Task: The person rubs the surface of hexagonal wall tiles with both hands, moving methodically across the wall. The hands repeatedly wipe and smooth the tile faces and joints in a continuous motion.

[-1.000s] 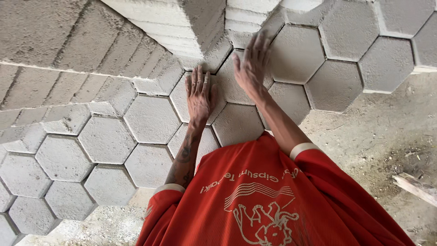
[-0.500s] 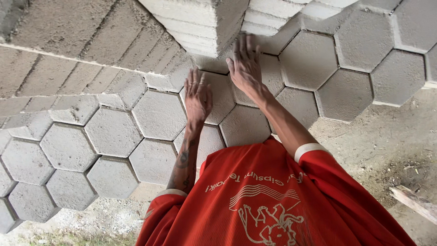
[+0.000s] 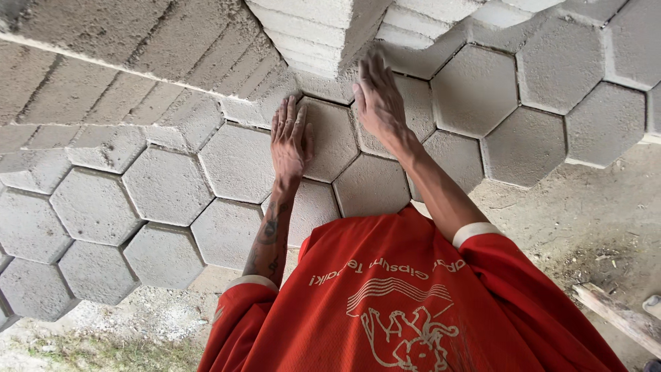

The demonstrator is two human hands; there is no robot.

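Observation:
Grey hexagonal concrete pavers (image 3: 165, 186) lie fitted together on the ground in front of me. My left hand (image 3: 289, 141) rests flat, palm down, on the left edge of one paver (image 3: 334, 141), fingers straight and close together. My right hand (image 3: 379, 100) lies flat across the joint at that paver's upper right corner, fingertips reaching the foot of a stack of pale pavers (image 3: 317, 31). Neither hand holds anything. My red shirt (image 3: 406, 303) fills the bottom of the view.
A row of pavers set on edge (image 3: 138, 65) runs along the upper left. Bare sandy ground (image 3: 585, 220) lies to the right of the laid field, with a wooden piece (image 3: 620, 317) at the lower right. Gravel and sparse grass (image 3: 103, 348) border the lower left.
Both hands have stayed flat on the pavers. The right hand has slid a little farther toward the stack, and the view has shifted slightly.

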